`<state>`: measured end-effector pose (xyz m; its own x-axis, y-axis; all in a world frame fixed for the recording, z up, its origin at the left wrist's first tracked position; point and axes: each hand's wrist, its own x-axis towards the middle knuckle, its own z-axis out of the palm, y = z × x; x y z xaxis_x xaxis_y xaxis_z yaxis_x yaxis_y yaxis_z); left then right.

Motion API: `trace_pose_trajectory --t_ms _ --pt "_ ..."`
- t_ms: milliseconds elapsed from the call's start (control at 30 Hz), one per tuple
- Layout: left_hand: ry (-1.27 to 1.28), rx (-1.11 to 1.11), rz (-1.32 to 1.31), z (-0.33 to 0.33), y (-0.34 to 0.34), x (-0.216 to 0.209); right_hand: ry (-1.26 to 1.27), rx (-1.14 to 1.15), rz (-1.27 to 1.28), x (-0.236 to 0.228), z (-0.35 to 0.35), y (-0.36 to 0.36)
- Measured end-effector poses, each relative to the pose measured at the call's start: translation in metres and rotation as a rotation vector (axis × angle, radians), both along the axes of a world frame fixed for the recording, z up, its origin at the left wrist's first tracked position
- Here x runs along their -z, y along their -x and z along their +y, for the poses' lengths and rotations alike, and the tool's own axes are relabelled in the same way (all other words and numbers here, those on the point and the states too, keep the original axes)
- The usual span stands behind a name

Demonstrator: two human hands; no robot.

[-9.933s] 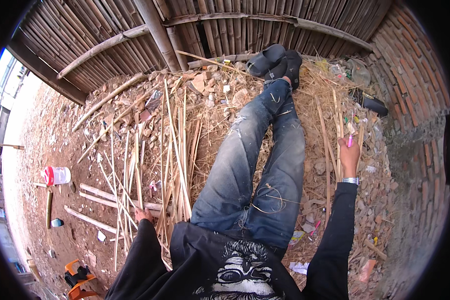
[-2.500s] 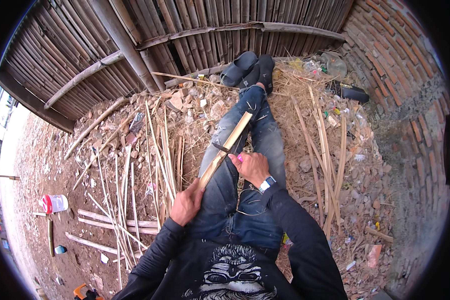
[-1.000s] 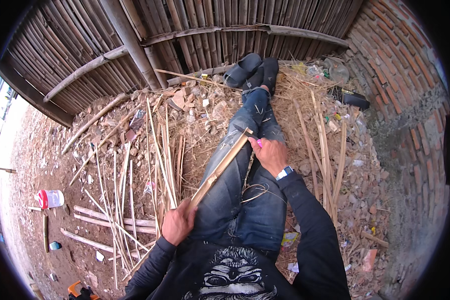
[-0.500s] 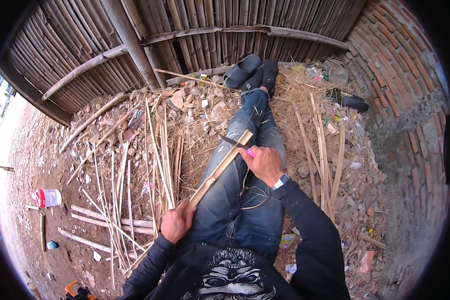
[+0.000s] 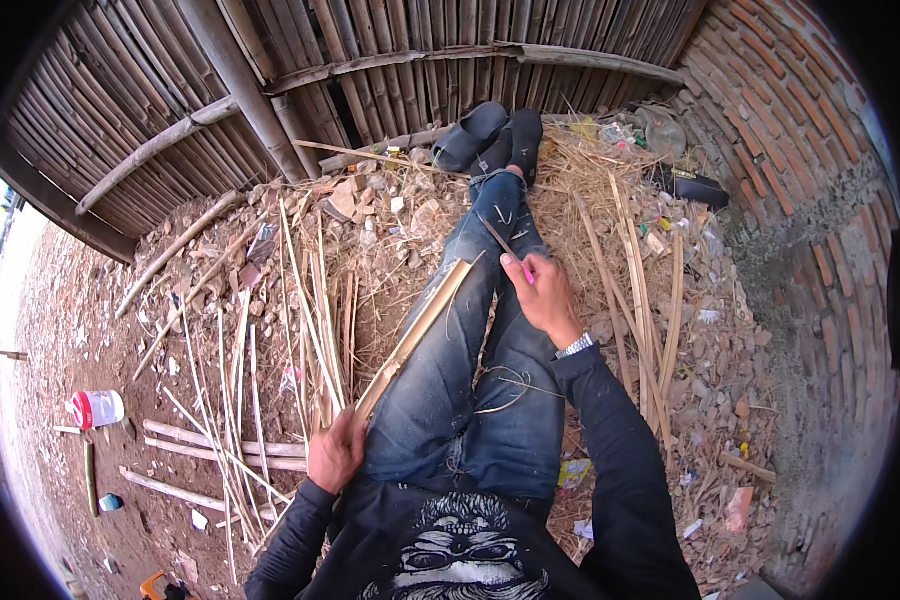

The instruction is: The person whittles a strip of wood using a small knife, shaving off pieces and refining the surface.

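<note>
My left hand [image 5: 337,450] is closed round the near end of a split bamboo strip [image 5: 415,335], which slants up and away across my left thigh. In my right hand [image 5: 544,294] is a knife [image 5: 494,236] with a pink handle, mostly covered by the fingers. Its dark, narrow blade points up and to the left, apart from the strip. A thin curled shaving [image 5: 457,292] hangs by the strip's far end. More fine shavings [image 5: 507,385] lie on my jeans [image 5: 515,425].
Bamboo strips [image 5: 238,400] lie on the ground to the left, and others [image 5: 642,300] to the right. A bamboo wall [image 5: 410,100] stands ahead, a brick wall [image 5: 810,200] at the right. A red and white bucket [image 5: 98,409] sits far left. Rubble and straw cover the ground.
The knife has come off the strip and moved right with my right hand, its blade now pointing more forward. The strip's far end has shifted slightly left, and a curled shaving now shows there.
</note>
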<state>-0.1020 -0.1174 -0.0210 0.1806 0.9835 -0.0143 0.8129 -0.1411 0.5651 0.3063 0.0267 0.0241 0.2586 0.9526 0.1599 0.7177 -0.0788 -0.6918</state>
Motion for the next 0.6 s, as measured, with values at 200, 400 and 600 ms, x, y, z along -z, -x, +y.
trace_pose_trajectory --t_ms 200,400,600 --pt "-0.119 0.075 0.002 0.012 -0.013 -0.008 -0.064 -0.015 0.294 0.016 0.008 0.029" --pt "-0.165 0.077 -0.074 0.011 -0.023 -0.008 -0.112 -0.004 0.658 0.035 0.009 0.03" --pt "-0.113 0.017 -0.181 0.023 -0.026 -0.015 -0.173 0.059 0.734 0.02 0.014 0.022"
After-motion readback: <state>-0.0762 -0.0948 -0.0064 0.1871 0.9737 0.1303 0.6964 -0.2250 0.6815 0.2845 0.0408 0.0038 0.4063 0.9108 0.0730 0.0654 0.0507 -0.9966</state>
